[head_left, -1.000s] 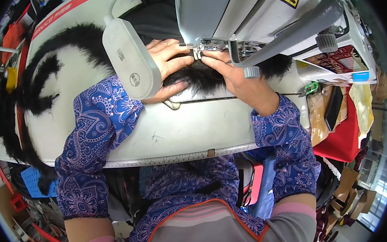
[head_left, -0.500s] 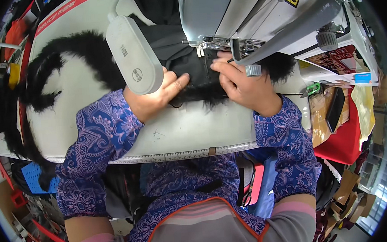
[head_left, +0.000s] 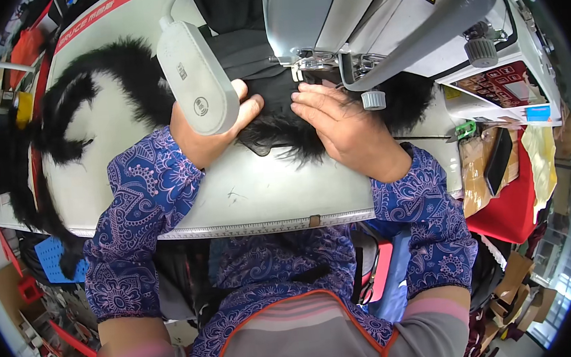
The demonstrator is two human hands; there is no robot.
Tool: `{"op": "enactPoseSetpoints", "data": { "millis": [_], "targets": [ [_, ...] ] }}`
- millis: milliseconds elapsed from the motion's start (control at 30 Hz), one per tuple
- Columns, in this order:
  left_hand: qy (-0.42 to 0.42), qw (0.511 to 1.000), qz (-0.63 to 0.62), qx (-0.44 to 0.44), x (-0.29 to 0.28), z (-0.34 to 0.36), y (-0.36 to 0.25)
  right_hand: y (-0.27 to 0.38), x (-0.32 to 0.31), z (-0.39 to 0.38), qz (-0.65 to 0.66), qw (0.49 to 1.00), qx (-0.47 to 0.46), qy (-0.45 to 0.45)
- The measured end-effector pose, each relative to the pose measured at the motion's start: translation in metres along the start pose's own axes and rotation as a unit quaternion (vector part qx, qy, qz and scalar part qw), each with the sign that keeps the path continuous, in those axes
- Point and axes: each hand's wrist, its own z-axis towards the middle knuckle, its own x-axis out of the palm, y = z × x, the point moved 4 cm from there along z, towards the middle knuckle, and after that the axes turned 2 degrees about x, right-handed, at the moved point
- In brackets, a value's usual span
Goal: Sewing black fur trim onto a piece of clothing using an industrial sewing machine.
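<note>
My left hand point(head_left: 195, 135) is partly behind a grey lamp head point(head_left: 198, 78); its visible fingers are apart, resting on dark grey cloth point(head_left: 242, 58). Black fur trim point(head_left: 284, 135) lies along the cloth's near edge, between my hands. With fingers extended and lying fairly flat, my right hand point(head_left: 345, 130) presses the material just below the presser foot point(head_left: 297, 72) of the sewing machine point(head_left: 299, 13). The tips of some of my fingers are hard to make out under the machine parts.
A long strip of black fur point(head_left: 65, 108) curls over the white worktable point(head_left: 266, 193) at left and hangs off its front edge. At right lie a black phone point(head_left: 499, 162), brown wrapped material and a red bin point(head_left: 503, 222). Scissors point(head_left: 371, 272) show below the table.
Both hands have drawn back from the presser foot since a second ago, exposing more dark cloth. Lately my left hand shifted up-left, and my right fingers straightened and moved slightly left.
</note>
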Motion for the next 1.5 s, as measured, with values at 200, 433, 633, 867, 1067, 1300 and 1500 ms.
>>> {"op": "enactPoseSetpoints", "data": {
  "millis": [200, 433, 633, 867, 1067, 1300, 1500],
  "targets": [
    [-0.059, 0.968, 0.026, 0.241, 0.002, 0.006, -0.006, -0.002, 0.001, -0.002, -0.001, 1.0, 0.0, 0.008],
    [-0.025, 0.989, -0.042, 0.139, 0.005, 0.012, 0.0, -0.009, -0.004, -0.002, -0.01, 0.999, 0.027, 0.013],
    [-0.035, 0.99, -0.052, 0.123, 0.012, 0.019, -0.003, -0.02, -0.007, -0.008, -0.011, 0.999, 0.038, 0.009],
    [-0.001, 0.986, -0.067, 0.153, 0.005, 0.027, -0.002, -0.019, -0.009, -0.002, -0.043, 0.997, 0.046, 0.049],
    [-0.012, 0.988, -0.057, 0.145, 0.01, 0.024, 0.001, -0.02, -0.007, -0.004, -0.048, 0.997, 0.039, 0.049],
    [0.02, 0.989, -0.047, 0.141, 0.013, 0.023, 0.0, -0.023, -0.008, -0.003, -0.073, 0.995, 0.051, 0.05],
    [0.03, 0.992, -0.017, 0.119, 0.017, 0.024, 0.003, -0.026, -0.006, -0.002, -0.065, 0.995, 0.054, 0.057]
  ]
}}
